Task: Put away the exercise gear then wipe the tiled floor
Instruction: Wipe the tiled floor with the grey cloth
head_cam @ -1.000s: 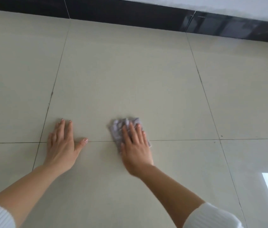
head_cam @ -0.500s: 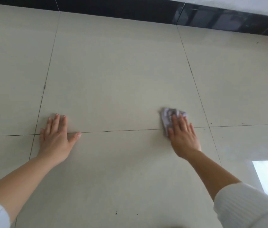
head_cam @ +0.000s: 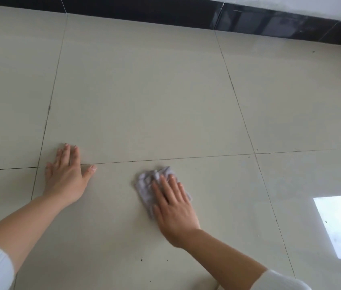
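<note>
Pale tiled floor (head_cam: 144,91); crumpled grey cloth (head_cam: 147,185) and dark specks (head_cam: 141,259) on it

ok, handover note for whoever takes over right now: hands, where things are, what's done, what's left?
Left hand: open, flat on the floor, lying across a grout line.
Right hand: open, fingers straight, pressing the cloth onto the tile nearest the person.
Done: no exercise gear in view, so that part looks finished; wiping is under way.
Left: dark specks sit on the same tile, nearer than the cloth. Wipe those, then probably the tiles out toward the baseboard.
</note>
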A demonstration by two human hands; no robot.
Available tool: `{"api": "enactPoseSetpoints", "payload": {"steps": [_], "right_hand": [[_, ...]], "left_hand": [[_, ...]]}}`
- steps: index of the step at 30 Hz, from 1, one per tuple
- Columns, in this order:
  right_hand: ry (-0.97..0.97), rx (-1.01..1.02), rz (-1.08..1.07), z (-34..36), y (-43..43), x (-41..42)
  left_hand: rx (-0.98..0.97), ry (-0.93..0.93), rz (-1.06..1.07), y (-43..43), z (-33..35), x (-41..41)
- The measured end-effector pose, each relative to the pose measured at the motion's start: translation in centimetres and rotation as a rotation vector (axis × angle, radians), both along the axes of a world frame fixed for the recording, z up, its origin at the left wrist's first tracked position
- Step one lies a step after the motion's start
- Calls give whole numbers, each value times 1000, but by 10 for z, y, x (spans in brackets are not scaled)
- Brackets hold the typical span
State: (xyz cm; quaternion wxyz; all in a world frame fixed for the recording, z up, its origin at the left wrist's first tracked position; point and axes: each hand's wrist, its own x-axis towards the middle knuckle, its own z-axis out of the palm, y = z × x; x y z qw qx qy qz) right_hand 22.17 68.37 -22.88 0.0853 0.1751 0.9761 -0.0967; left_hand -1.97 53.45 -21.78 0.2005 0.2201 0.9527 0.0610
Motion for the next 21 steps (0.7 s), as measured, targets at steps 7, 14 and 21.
{"api": "enactPoseSetpoints", "payload": {"steps": [7,14,21], "right_hand": [[-84,82,348,-4,54,45],[-121,-81,-833,16,123,61],[-32,-108,-607,6,68,-36]], "left_hand": [[-13,-17,-49,-13,1,17],[-14,-28,-30,-23,2,25],[4,-37,-53,-21,4,22]]}}
